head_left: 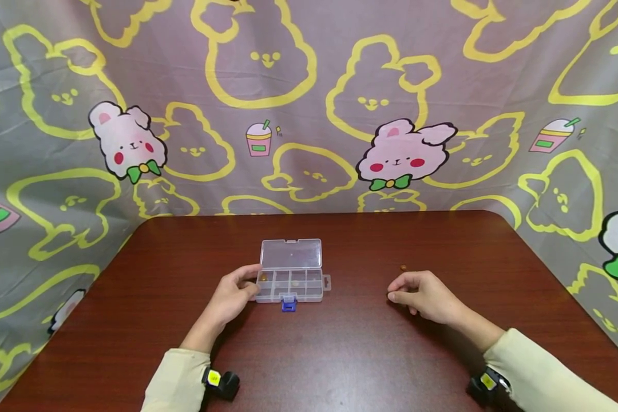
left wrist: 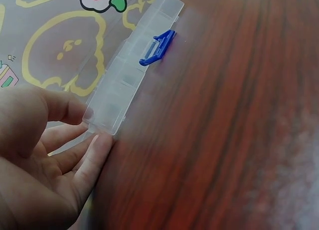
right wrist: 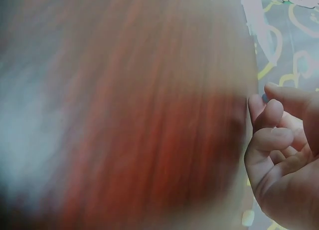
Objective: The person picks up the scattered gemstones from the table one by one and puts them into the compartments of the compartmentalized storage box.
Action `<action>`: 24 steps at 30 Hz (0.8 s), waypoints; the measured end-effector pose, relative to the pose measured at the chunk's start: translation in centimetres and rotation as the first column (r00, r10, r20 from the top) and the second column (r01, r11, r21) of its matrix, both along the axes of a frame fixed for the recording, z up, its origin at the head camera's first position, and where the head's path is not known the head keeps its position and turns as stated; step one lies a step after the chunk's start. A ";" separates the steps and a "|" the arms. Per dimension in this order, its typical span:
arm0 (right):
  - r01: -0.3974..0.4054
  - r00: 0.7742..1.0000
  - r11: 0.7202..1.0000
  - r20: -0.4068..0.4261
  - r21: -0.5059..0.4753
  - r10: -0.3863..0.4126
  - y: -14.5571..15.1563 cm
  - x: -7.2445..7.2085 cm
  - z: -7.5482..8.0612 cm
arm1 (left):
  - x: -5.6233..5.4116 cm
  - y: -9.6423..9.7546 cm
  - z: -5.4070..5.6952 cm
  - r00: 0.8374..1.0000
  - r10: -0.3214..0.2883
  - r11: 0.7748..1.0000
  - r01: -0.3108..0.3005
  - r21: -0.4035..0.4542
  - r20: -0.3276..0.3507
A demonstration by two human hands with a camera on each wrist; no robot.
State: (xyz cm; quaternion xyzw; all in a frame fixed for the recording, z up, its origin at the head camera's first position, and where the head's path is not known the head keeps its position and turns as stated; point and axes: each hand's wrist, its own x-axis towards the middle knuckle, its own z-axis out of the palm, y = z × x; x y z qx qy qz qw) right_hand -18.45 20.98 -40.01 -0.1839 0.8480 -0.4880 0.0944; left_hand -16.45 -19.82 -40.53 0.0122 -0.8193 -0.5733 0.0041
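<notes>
A clear plastic compartment box (head_left: 306,290) stands on the table with its lid (head_left: 291,254) raised at the back and a blue latch (head_left: 288,305) hanging at the front. My left hand (head_left: 234,294) grips the box's left end, thumb and fingers at its corners in the left wrist view. An amber bead (head_left: 263,277) lies in the back left compartment, and a pale small piece (head_left: 295,283) lies near the middle. Right of the box, low over the table, my right hand (head_left: 426,297) pinches a small dark bluish bead (right wrist: 265,98) between thumb and index fingertips.
A small amber-brown bead (head_left: 403,267) lies on the table just beyond my right hand. The brown wooden table (head_left: 340,355) runs back to a cartoon-printed cloth (head_left: 309,131) that hangs behind it and along the sides. A hanging tab (head_left: 327,282) juts from the box's right end.
</notes>
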 end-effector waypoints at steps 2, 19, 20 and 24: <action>0.006 1.000 1.000 0.017 0.001 -0.006 -0.4 -0.1 0.0 | 0.0 0.0 0.0 1.000 -0.002 1.000 0.002 0.003 -0.003; 0.052 0.990 0.997 0.132 -0.055 -0.044 -4.6 -1.3 0.6 | -0.1 0.0 -0.4 0.999 0.009 1.000 -0.009 -0.001 -0.035; 0.056 0.990 0.997 0.134 -0.056 -0.048 -4.9 -1.4 0.6 | -0.1 0.0 -0.4 0.999 0.008 1.000 -0.008 -0.004 -0.035; 0.054 0.991 0.996 0.128 -0.066 -0.045 -6.0 -1.6 0.8 | -0.2 0.0 -0.5 1.000 0.008 1.000 -0.009 -0.022 -0.023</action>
